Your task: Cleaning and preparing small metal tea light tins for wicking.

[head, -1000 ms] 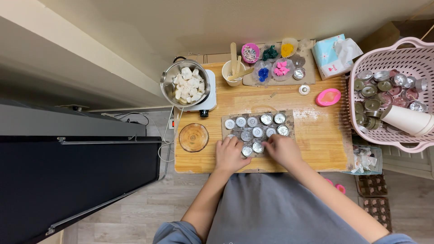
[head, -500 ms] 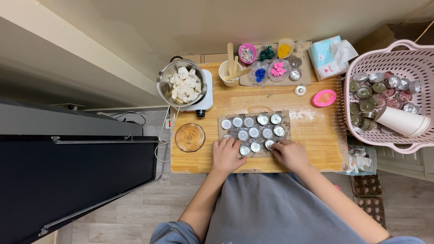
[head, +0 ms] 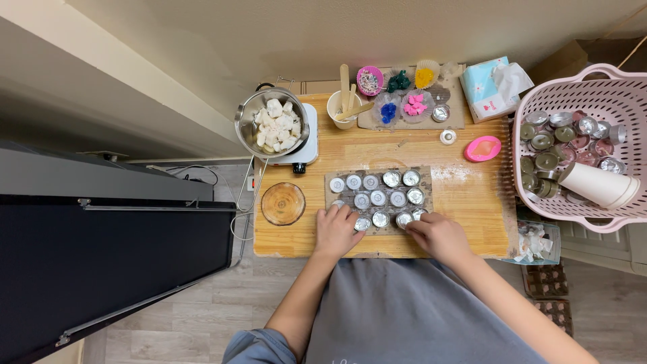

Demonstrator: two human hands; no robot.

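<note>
Near the desk's (head: 472, 222) front edge, both hands curl over the nearest row of small foil cups (head: 381, 219): left hand (head: 335, 231) beside one end, right hand (head: 438, 236) pinching a cup at the other.

We were in a home craft corner: small wooden table (head: 377, 152), laundry basket (head: 593, 87) at right, tissue box (head: 488, 87), laminate floor.

Left hand (head: 335, 230) covering the near-left corner of the grey mat (head: 378, 199) and part of a small metal cup, right hand (head: 438, 234) hiding cups at the mat's near-right edge, pink basket (head: 620, 94) right of the mat cut off by the frame edge, both forearms cropped below.
</note>
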